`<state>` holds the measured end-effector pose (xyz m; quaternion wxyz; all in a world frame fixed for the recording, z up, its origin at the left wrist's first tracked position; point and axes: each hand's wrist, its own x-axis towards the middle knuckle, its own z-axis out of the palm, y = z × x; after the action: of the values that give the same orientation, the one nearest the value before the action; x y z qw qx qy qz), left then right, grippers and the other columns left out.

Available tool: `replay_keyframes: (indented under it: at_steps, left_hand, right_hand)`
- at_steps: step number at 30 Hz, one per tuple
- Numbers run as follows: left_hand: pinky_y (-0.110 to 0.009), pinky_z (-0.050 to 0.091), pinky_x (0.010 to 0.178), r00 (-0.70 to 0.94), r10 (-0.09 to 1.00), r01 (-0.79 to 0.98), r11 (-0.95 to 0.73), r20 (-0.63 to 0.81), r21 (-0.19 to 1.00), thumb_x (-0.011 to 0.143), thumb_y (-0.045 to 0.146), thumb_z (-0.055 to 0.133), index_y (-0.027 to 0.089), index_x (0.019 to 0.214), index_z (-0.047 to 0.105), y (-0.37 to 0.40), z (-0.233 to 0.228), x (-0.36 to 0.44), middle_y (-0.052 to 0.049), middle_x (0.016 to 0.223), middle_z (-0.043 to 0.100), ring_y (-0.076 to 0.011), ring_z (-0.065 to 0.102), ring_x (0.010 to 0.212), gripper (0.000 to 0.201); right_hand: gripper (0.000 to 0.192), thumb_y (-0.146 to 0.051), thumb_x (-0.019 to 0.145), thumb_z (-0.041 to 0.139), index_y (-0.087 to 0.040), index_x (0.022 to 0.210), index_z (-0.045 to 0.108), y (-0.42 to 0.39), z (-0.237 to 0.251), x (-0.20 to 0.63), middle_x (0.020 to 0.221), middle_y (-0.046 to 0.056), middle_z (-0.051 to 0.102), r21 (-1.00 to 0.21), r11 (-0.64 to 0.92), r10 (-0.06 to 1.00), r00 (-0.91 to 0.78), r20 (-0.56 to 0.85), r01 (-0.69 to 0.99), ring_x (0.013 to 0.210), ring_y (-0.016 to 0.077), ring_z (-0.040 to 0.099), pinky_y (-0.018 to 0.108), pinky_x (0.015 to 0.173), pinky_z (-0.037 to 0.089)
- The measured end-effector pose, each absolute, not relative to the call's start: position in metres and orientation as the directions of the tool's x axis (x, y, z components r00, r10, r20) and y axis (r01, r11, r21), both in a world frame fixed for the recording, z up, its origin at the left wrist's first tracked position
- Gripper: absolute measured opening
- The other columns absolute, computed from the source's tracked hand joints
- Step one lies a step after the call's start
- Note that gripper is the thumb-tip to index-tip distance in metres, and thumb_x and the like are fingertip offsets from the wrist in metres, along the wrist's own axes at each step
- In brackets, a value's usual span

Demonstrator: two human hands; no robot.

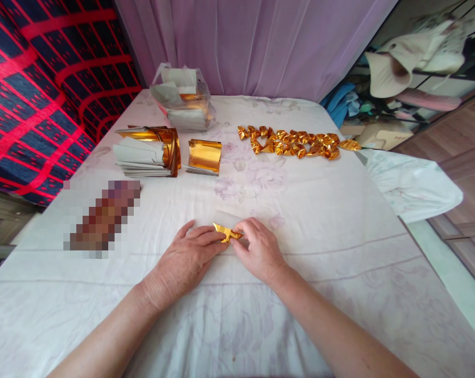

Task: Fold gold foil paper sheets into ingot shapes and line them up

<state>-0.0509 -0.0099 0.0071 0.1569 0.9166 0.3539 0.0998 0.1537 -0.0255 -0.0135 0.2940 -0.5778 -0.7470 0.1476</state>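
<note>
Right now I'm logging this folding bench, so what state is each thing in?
gold paper piece: partly folded, pinched by both hands
left hand: pressing it down
right hand: gripping its edge
folded gold pieces: finished, laid in rows
gold sheet stacks: unfolded, curling
plastic bag: open, holding sheets

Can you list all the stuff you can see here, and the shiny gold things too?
Gold paper piece: one, gold, pinched between both hands on the cloth.
Folded gold shapes: many, gold, in a row at the far right.
Paper stack: one, gold and white, far left.
Small paper stack: one, gold, beside it.
Plastic bag: one, clear, holding papers, at the back.
White cloth: one, faint flowers, covers the surface.
Curtain: one, lilac, behind.
Blanket: one, red and navy, left.
Left hand: one, on the gold piece.
Right hand: one, on the gold piece.
</note>
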Motion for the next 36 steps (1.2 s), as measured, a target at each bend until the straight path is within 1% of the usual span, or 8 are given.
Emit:
replay_keyframes:
  at_steps: [7, 11, 15, 18, 24, 27, 31, 36]
  left_hand:
    - [-0.052, 0.026, 0.114, 0.724, 0.686, 0.621, -0.695, 0.075, 0.363, 0.086, 0.007, 0.049, 0.031, 0.123, 0.061, -0.011, 0.008, -0.050, 0.000, 0.128, 0.065, -0.0208, 0.052, 0.125, 0.046]
    - [-0.052, 0.025, 0.115, 0.718, 0.693, 0.627, -0.684, 0.064, 0.373, 0.085, 0.006, 0.049, 0.032, 0.123, 0.061, -0.012, 0.008, -0.050, 0.001, 0.129, 0.064, -0.0210, 0.052, 0.125, 0.048]
    - [-0.053, 0.025, 0.114, 0.715, 0.698, 0.634, -0.674, 0.046, 0.380, 0.084, 0.005, 0.050, 0.032, 0.123, 0.061, -0.012, 0.009, -0.049, 0.001, 0.130, 0.064, -0.0216, 0.052, 0.125, 0.048]
    - [-0.054, 0.026, 0.114, 0.719, 0.695, 0.634, -0.672, 0.030, 0.382, 0.084, 0.005, 0.050, 0.032, 0.124, 0.060, -0.012, 0.011, -0.048, 0.001, 0.131, 0.063, -0.0223, 0.052, 0.126, 0.049]
    - [-0.051, 0.026, 0.115, 0.717, 0.695, 0.631, -0.678, 0.049, 0.377, 0.086, 0.008, 0.050, 0.031, 0.122, 0.062, -0.011, 0.012, -0.048, 0.001, 0.130, 0.064, -0.0214, 0.052, 0.125, 0.045]
    - [-0.052, 0.026, 0.114, 0.714, 0.699, 0.636, -0.670, 0.037, 0.383, 0.086, 0.008, 0.051, 0.032, 0.122, 0.063, -0.011, 0.010, -0.048, 0.001, 0.129, 0.064, -0.0212, 0.052, 0.125, 0.044]
    - [-0.051, 0.025, 0.115, 0.717, 0.696, 0.629, -0.671, 0.041, 0.393, 0.087, 0.009, 0.050, 0.032, 0.120, 0.064, -0.011, 0.008, -0.048, 0.001, 0.130, 0.064, -0.0209, 0.052, 0.125, 0.043]
    - [-0.052, 0.023, 0.115, 0.715, 0.698, 0.629, -0.660, 0.027, 0.411, 0.085, 0.007, 0.050, 0.031, 0.121, 0.063, -0.010, 0.009, -0.048, 0.001, 0.131, 0.063, -0.0210, 0.050, 0.127, 0.045]
  right_hand:
    - [0.016, -0.007, 0.079, 0.053, -0.022, 0.084, 0.056, -0.021, -0.013, 0.163, 0.081, 0.000, 0.061, -0.607, 0.308, 0.948, -0.188, 0.255, 0.732, 0.068, 0.0146, 0.057, 0.027, 0.065, 0.043]
    - [0.020, -0.005, 0.080, 0.048, -0.022, 0.084, 0.056, -0.020, -0.015, 0.165, 0.083, 0.002, 0.062, -0.606, 0.344, 0.936, -0.212, 0.281, 0.717, 0.074, 0.0161, 0.058, 0.027, 0.068, 0.044]
    - [0.024, -0.003, 0.080, 0.043, -0.022, 0.086, 0.056, -0.021, -0.017, 0.164, 0.085, 0.003, 0.062, -0.560, 0.365, 0.926, -0.225, 0.303, 0.744, 0.080, 0.0185, 0.059, 0.030, 0.074, 0.045]
    - [0.024, -0.003, 0.080, 0.042, -0.022, 0.086, 0.056, -0.021, -0.017, 0.163, 0.085, 0.004, 0.062, -0.545, 0.362, 0.925, -0.222, 0.307, 0.756, 0.080, 0.0188, 0.059, 0.030, 0.073, 0.045]
    - [0.019, -0.005, 0.078, 0.049, -0.021, 0.084, 0.056, -0.021, -0.015, 0.165, 0.083, 0.003, 0.061, -0.573, 0.374, 0.923, -0.233, 0.306, 0.729, 0.076, 0.0175, 0.058, 0.029, 0.071, 0.045]
    - [0.024, -0.002, 0.076, 0.045, -0.021, 0.085, 0.055, -0.020, -0.017, 0.167, 0.084, 0.003, 0.061, -0.566, 0.389, 0.917, -0.246, 0.315, 0.727, 0.077, 0.0171, 0.058, 0.028, 0.072, 0.045]
    - [0.027, 0.000, 0.074, 0.042, -0.021, 0.087, 0.055, -0.020, -0.020, 0.168, 0.084, 0.004, 0.060, -0.524, 0.411, 0.903, -0.254, 0.347, 0.746, 0.079, 0.0180, 0.058, 0.029, 0.072, 0.045]
    - [0.018, -0.005, 0.079, 0.047, -0.021, 0.084, 0.054, -0.022, -0.018, 0.167, 0.082, 0.003, 0.060, -0.552, 0.408, 0.903, -0.233, 0.362, 0.727, 0.076, 0.0170, 0.058, 0.027, 0.069, 0.044]
